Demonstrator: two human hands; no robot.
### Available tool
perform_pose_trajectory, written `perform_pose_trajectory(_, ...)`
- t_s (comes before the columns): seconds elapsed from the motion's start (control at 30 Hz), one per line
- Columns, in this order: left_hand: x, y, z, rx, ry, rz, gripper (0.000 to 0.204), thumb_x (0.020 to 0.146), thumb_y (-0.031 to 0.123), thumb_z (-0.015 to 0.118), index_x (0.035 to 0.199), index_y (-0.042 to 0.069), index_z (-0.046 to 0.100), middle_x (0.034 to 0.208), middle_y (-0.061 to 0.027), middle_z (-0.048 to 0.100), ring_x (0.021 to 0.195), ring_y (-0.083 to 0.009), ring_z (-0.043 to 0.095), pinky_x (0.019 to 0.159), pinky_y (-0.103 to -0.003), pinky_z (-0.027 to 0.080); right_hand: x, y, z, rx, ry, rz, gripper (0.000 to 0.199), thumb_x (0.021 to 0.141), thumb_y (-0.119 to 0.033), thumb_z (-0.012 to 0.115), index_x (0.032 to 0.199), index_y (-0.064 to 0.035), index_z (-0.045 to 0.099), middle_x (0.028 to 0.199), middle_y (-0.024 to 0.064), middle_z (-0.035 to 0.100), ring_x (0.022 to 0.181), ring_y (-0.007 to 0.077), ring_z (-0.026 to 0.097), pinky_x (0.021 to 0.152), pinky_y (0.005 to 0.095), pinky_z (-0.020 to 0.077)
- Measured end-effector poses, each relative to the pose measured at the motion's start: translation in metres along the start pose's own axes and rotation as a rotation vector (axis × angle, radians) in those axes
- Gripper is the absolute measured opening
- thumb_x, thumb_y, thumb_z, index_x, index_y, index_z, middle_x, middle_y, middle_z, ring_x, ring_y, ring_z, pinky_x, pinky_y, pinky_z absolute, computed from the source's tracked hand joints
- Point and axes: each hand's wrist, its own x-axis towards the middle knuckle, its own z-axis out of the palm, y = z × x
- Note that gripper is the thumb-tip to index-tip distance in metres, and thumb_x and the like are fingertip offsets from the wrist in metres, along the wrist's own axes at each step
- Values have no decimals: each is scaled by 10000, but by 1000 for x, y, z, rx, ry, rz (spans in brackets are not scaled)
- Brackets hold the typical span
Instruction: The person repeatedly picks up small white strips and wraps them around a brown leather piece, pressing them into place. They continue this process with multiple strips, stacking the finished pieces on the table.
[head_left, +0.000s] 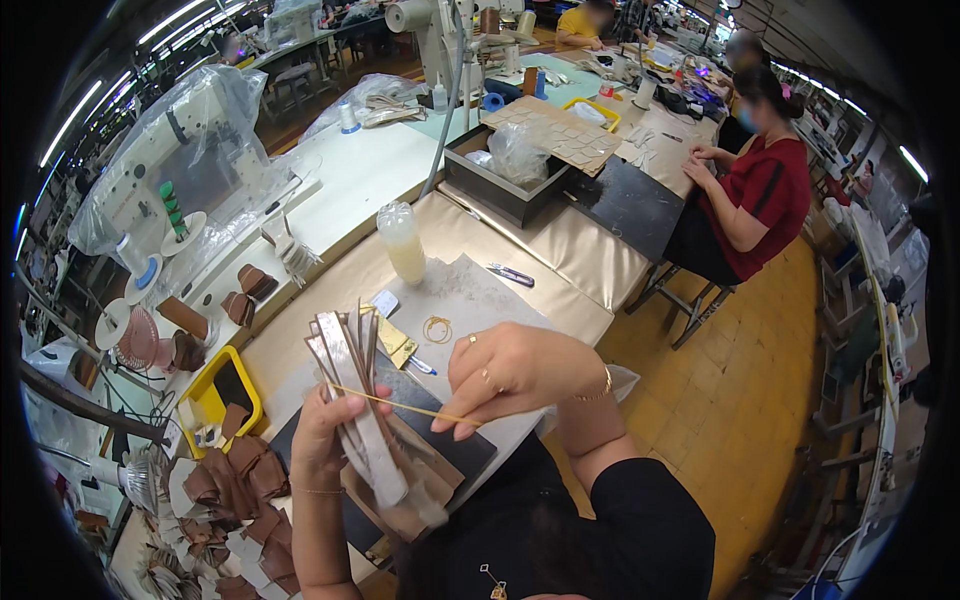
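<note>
My left hand (322,428) grips a bundle of long, flat strips (372,450), whitish and brown like leather, standing tilted above the table edge. A thin yellowish rubber band (410,404) runs stretched from the bundle to my right hand (520,372), which pinches its other end between the fingers. Beyond the bundle, several loose rubber bands (437,330) lie on the grey sheet (470,290). Next to the strips are a yellow paper packet (393,343) and a blue-and-white pen (422,366). The lower end of the bundle is blurred.
Thread snips (512,274) and a cloudy plastic bottle (402,245) stand farther back. A yellow tray (258,385) and piles of brown leather pieces (245,470) are at left, near a plastic-covered sewing machine (190,140). A co-worker in red (765,195) sits at right.
</note>
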Motion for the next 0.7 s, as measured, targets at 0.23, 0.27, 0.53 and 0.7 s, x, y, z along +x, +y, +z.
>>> perform_pose_trajectory(0.23,8,-11,32,139,162,264,388,757,124,693,1073,-59,561,974,-157,669,820,-207,678,790,-327,553,-18,10,12,510,308,-125,388,873,-367,644,1128,-76,660,966,80,659,682,165,602,767,337,487)
perform_pose_trajectory(0.27,6,-15,39,158,198,362,402,762,137,692,1082,-69,563,976,-159,669,830,-205,677,785,-320,553,-22,14,16,711,459,-150,454,893,-397,618,1201,-63,627,1045,86,662,702,149,607,813,358,496)
perform_pose_trajectory(0.53,-10,-30,86,499,127,676,343,770,-39,727,1087,-68,599,986,-136,689,935,-220,672,844,-323,529,-11,38,35,1238,980,-191,896,778,-511,712,1463,-155,257,1543,62,213,1307,349,397,1040,491,406)
perform_pose_trajectory(0.7,-6,-27,92,458,-171,467,432,763,46,773,1146,-19,583,1032,-82,691,910,-137,649,814,-290,519,-19,15,28,662,655,-7,1099,590,-423,895,1438,-166,246,1501,122,195,1312,325,377,1031,458,396)
